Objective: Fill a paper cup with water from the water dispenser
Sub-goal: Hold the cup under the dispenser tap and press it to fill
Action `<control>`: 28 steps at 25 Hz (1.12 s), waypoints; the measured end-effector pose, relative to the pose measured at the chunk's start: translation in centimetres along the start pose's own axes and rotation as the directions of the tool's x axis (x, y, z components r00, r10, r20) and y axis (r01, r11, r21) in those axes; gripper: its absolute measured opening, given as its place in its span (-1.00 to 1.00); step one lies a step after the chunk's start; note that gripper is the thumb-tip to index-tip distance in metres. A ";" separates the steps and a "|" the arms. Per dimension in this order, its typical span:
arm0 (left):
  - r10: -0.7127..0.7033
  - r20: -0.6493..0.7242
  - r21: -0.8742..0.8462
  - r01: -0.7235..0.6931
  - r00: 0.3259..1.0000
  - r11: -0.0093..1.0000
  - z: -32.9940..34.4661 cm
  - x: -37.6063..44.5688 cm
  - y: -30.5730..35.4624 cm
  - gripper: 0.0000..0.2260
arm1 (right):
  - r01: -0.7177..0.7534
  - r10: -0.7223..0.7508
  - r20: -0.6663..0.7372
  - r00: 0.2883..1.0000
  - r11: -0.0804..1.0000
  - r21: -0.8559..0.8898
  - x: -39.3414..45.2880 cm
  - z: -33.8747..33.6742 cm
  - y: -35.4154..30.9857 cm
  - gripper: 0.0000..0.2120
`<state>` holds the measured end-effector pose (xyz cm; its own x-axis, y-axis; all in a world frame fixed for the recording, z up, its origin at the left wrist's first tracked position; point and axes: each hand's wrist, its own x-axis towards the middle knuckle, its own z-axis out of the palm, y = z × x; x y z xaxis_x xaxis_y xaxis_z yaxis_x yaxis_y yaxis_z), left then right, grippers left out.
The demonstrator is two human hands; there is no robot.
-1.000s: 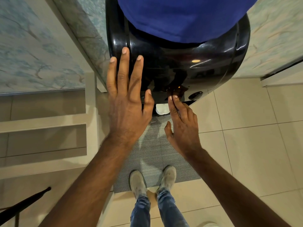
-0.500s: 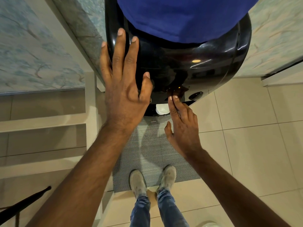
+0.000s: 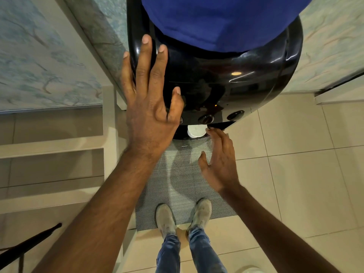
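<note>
The paper cup (image 3: 195, 131) stands in the water dispenser (image 3: 216, 79) alcove under the buttons. My right hand (image 3: 220, 164), fingers spread and empty, hovers at its 4 o'clock; my left hand (image 3: 151, 107) lies flat, holding nothing, at 10 o'clock. Filling seems finished; next I should grip the cup gently.

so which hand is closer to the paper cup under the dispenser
Right. The right hand has its fingertips just beside the paper cup, at its right edge, open and holding nothing. The left hand lies flat on the dispenser body, up and left of the cup.

White paper cup (image 3: 195, 131), glossy black dispenser (image 3: 226, 81).
</note>
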<state>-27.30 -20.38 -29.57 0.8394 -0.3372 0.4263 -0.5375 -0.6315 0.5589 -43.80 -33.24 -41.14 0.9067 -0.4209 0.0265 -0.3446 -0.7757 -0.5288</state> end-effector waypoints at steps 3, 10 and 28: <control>-0.011 -0.003 -0.001 0.011 1.000 1.000 0.0 0.0 0.1 -0.41 | -0.253 0.242 0.077 0.967 0.945 0.207 1.1 1.3 0.6 -0.30; 0.003 0.005 -0.008 -0.003 1.000 1.000 0.3 -0.1 -0.3 -0.43 | -0.463 0.412 0.229 0.882 0.848 0.258 5.1 6.1 4.2 -0.03; -0.007 -0.014 -0.024 0.006 1.000 1.000 0.6 -0.5 -0.1 -0.44 | -0.392 0.388 0.128 0.913 0.744 0.541 7.2 9.8 5.4 -0.42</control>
<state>-27.62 -20.57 -30.25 0.8417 -0.3230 0.4327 -0.5340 -0.6168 0.5782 -36.71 -35.88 -52.08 0.7254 -0.6246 -0.2893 -0.4801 -0.1578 -0.8629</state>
